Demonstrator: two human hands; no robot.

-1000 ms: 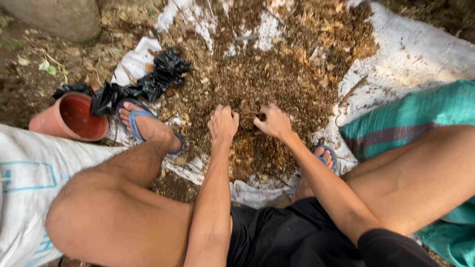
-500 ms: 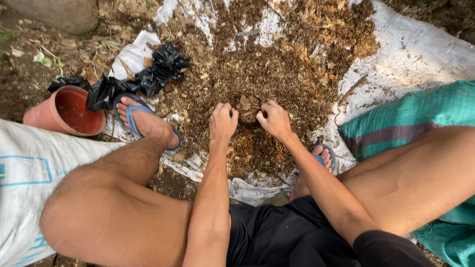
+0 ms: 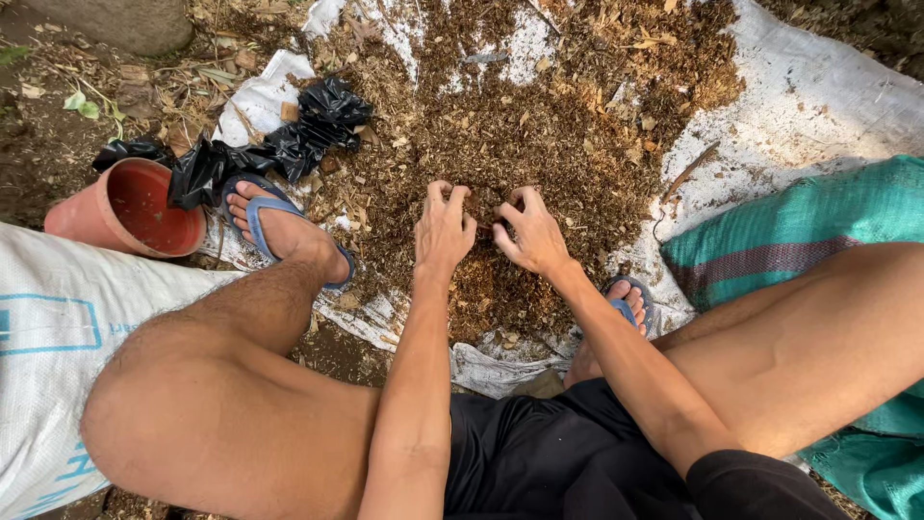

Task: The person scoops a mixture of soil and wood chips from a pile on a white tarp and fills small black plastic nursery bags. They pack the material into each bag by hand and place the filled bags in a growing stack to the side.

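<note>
White sacking [image 3: 818, 106] bears brown mulch [image 3: 539, 135]; left hand [image 3: 443, 231] and right hand [image 3: 531, 231] grip it, fingers half-curled

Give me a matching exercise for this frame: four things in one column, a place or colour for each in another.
Things:
1. plastic pot
2. black bags
3. striped sack
4. left hand

Descriptions:
A. green, at the right
B. terracotta red, lying on its side
C. crumpled beside the blue sandal
D. fingers in the brown mulch pile

Pairs: 1-B, 2-C, 3-A, 4-D
</note>
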